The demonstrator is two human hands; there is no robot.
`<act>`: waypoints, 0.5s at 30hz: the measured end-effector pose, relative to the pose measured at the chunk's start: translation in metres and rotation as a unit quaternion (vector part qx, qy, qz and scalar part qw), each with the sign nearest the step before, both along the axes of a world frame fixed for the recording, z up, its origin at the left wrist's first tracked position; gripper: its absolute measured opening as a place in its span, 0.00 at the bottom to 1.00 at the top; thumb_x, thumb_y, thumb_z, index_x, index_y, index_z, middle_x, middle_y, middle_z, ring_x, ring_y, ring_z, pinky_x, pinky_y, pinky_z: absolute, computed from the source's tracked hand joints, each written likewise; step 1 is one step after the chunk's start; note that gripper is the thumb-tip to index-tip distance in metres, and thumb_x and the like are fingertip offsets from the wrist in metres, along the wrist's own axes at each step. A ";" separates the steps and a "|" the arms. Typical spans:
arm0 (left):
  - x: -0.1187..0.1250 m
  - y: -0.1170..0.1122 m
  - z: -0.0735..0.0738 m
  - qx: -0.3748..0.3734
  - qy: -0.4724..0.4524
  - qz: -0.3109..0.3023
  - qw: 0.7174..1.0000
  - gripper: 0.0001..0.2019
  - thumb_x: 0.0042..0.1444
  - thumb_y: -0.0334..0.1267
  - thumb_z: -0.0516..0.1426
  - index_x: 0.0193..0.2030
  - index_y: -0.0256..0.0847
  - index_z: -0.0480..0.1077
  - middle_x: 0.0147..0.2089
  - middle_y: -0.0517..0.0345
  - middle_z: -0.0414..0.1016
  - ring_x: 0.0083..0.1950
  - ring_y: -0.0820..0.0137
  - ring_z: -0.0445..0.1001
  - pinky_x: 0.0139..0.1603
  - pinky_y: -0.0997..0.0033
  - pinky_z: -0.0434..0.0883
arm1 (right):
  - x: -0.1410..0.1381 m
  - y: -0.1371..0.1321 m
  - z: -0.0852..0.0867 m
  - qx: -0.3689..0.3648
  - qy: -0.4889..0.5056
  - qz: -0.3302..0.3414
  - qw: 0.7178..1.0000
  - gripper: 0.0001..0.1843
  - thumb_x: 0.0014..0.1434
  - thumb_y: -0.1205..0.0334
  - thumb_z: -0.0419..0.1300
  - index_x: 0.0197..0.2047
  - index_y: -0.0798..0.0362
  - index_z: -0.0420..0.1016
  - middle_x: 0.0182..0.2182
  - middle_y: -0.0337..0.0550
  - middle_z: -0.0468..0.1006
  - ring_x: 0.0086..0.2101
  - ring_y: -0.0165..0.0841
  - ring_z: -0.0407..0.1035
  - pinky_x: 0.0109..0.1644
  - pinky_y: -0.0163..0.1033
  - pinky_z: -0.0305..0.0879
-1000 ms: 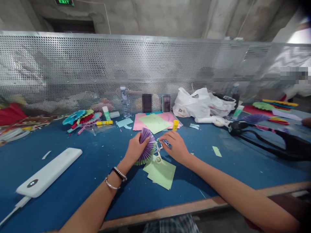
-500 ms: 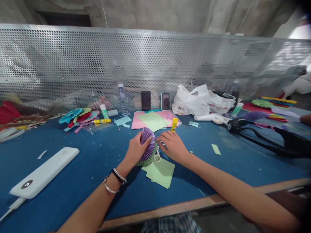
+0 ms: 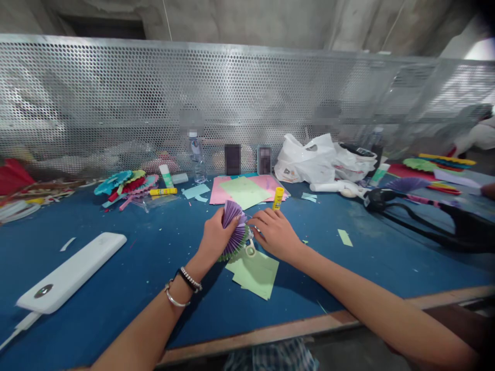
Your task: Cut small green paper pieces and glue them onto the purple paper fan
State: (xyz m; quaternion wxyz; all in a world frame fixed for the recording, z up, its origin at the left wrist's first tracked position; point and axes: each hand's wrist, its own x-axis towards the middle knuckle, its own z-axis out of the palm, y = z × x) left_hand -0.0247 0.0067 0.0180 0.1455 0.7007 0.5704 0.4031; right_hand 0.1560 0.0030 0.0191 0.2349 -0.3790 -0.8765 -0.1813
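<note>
My left hand (image 3: 217, 234) is closed around a pleated paper fan (image 3: 234, 231), purple with a light green outer edge, thumb lying across its folds. At the fan's right edge is my right hand (image 3: 275, 233), its fingers bent and a gap showing between thumb and fingertips; whether they touch the paper I cannot tell. Just below the right fingers a small pair of scissors (image 3: 250, 251) shows a pale ring handle, the rest partly hidden. Light green paper sheets (image 3: 257, 275) lie under the scissors. Beyond my right hand a yellow glue stick (image 3: 277, 198) stands upright.
Pink and green sheets (image 3: 247, 191) lie further back, near two phones (image 3: 232, 159) and a water bottle (image 3: 198, 159). A white power bank (image 3: 73, 273) is at left, colourful paper pieces (image 3: 124, 185) behind it. White plastic bags (image 3: 305, 159) and a black strap bag (image 3: 429, 219) sit right.
The view has shifted very slightly. Both hands and the fan stay in nearly the same place, with the fan tilted a touch higher.
</note>
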 end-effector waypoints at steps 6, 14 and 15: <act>0.000 0.000 0.002 0.010 0.007 0.013 1.000 0.16 0.53 0.50 0.49 0.36 0.39 0.64 0.29 0.58 0.70 0.29 0.69 0.68 0.30 0.73 0.60 | -0.001 -0.002 0.001 -0.001 0.003 0.002 1.000 0.12 0.61 0.63 0.47 0.42 0.53 0.70 0.36 0.44 0.70 0.38 0.34 0.58 0.41 0.40 0.51; 0.000 -0.001 0.004 0.011 0.002 0.040 0.999 0.18 0.53 0.52 0.48 0.38 0.38 0.65 0.29 0.57 0.70 0.29 0.69 0.68 0.30 0.73 0.61 | -0.001 -0.004 0.000 -0.016 0.018 0.006 1.000 0.13 0.60 0.64 0.48 0.46 0.52 0.69 0.37 0.46 0.70 0.38 0.35 0.59 0.40 0.41 0.54; 0.000 -0.001 0.005 0.011 0.000 0.046 0.999 0.18 0.53 0.52 0.48 0.38 0.38 0.65 0.30 0.57 0.70 0.29 0.69 0.68 0.30 0.73 0.61 | -0.001 -0.004 0.000 -0.020 0.025 0.006 0.999 0.13 0.60 0.65 0.49 0.46 0.52 0.69 0.37 0.46 0.70 0.38 0.36 0.59 0.40 0.41 0.54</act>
